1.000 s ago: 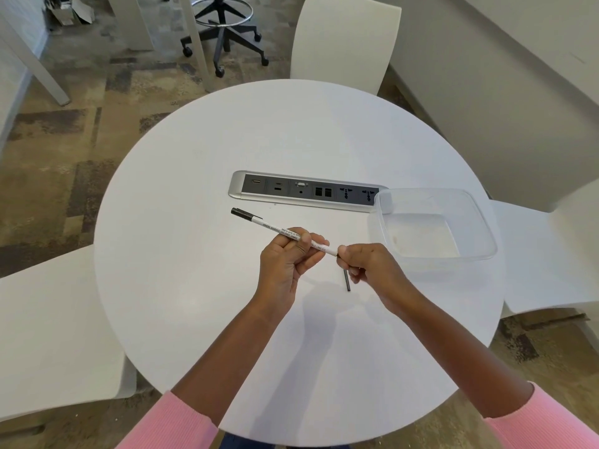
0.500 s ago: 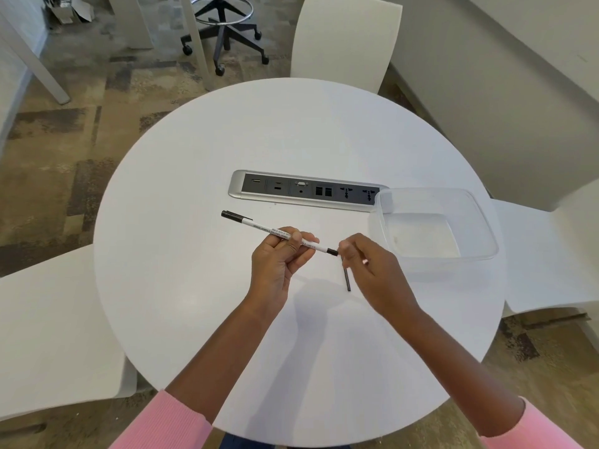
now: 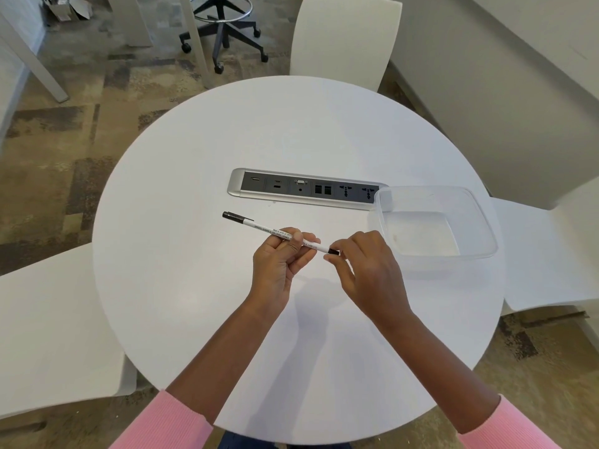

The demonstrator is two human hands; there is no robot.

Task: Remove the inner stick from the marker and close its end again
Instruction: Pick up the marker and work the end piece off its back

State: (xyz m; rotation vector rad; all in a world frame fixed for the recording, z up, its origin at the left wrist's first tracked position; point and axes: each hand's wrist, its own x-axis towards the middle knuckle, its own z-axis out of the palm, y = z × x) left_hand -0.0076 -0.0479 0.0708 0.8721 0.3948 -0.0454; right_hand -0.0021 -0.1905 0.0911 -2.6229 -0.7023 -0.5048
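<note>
Since the earlier frame the right hand (image 3: 366, 270) has moved in over the spot where the dark inner stick lay, hiding it, and its fingertips now pinch the black end plug of the marker (image 3: 278, 234). The left hand (image 3: 280, 259) has its grip clamped round the white barrel, holding the marker above the round white surface (image 3: 181, 286), just this side of the socket strip (image 3: 304, 188). A clear tub (image 3: 479, 222) sits at the strip's right end. White chairs (image 3: 343, 37) ring the surface on patchy carpet (image 3: 48, 131).
</note>
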